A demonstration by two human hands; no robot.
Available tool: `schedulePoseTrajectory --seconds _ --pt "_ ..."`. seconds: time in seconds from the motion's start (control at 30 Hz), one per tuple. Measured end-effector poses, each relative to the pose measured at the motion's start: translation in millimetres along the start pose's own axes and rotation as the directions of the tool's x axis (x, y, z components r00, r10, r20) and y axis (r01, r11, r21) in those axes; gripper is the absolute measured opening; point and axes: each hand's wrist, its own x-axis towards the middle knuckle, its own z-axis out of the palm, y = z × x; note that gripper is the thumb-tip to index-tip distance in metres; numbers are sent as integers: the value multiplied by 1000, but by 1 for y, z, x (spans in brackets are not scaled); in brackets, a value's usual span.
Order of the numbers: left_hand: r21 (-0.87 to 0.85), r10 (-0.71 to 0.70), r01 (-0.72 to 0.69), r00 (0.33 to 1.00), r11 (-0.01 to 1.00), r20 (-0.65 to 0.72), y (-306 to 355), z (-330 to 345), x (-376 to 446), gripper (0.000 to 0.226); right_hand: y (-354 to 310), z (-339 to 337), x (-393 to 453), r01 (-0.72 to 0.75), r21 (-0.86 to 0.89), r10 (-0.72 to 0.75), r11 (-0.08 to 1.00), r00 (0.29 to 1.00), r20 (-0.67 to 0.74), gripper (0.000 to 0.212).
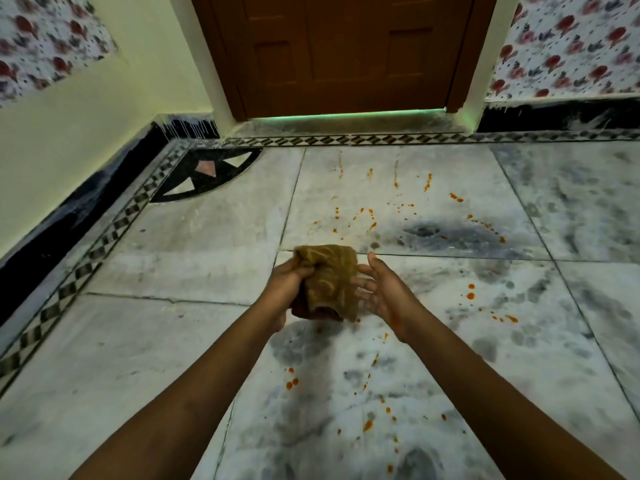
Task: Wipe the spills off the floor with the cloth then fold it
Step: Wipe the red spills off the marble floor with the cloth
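A brown patterned cloth (330, 280) hangs bunched in the air above the marble floor (173, 358). My left hand (289, 284) grips its upper left part, fingers curled into the fabric. Just to the cloth's right, my right hand (379, 289) is held with fingers spread and straight, its fingertips close to or touching the cloth's edge. Orange spill drops (367, 220) are scattered over the tiles beyond the cloth, and more orange drops (292, 382) lie below and to the right of my arms.
A brown wooden door (346, 53) stands shut straight ahead. A pale wall with a dark skirting (86, 202) runs along the left, edged by a checkered tile border (104, 237). Floral panels cover the upper walls.
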Motion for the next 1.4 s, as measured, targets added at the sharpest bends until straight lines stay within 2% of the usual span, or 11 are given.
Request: schedulePoseTrajectory --seconds 0.1,0.17,0.27,0.33,0.53,0.6,0.77,0.87,1.1,1.23,1.4 --pt "-77 8 -21 985 997 -172 9 -16 31 24 4 -11 21 87 -101 -108 991 968 -227 43" --pt "149 164 -130 954 980 -251 19 -26 58 31 6 -26 39 150 -359 -273 921 907 -322 40" --pt "798 485 -124 844 589 -227 31 -28 98 37 11 -50 70 123 -666 -431 736 844 -320 47" --pt "917 565 -42 799 396 -207 31 -20 125 38 15 -62 93 105 -781 -485 616 831 -271 52" --pt "960 337 -167 938 225 84 -42 -4 186 49 23 -85 146 25 -957 -528 288 838 -137 70" --pt "951 337 -190 936 246 100 -57 -1 182 54 24 -93 160 13 -966 -546 259 827 -135 78" --pt "847 382 -102 915 521 -125 -46 8 203 55 30 -104 193 -76 -960 -584 269 780 -225 79" --pt "910 186 -9 980 415 -75 -47 21 223 56 39 -101 203 -168 -946 -582 277 754 -304 80" --pt "964 226 34 970 264 -96 -24 17 292 57 48 -99 210 -228 -953 -650 202 696 -304 76" --pt "975 150 -78 988 210 47 -4 34 320 55 46 -98 208 -223 -954 -630 198 717 -298 75" --pt "940 253 -339 914 45 318 -53 18 243 61 45 -97 207 -232 -949 -627 213 713 -315 77"
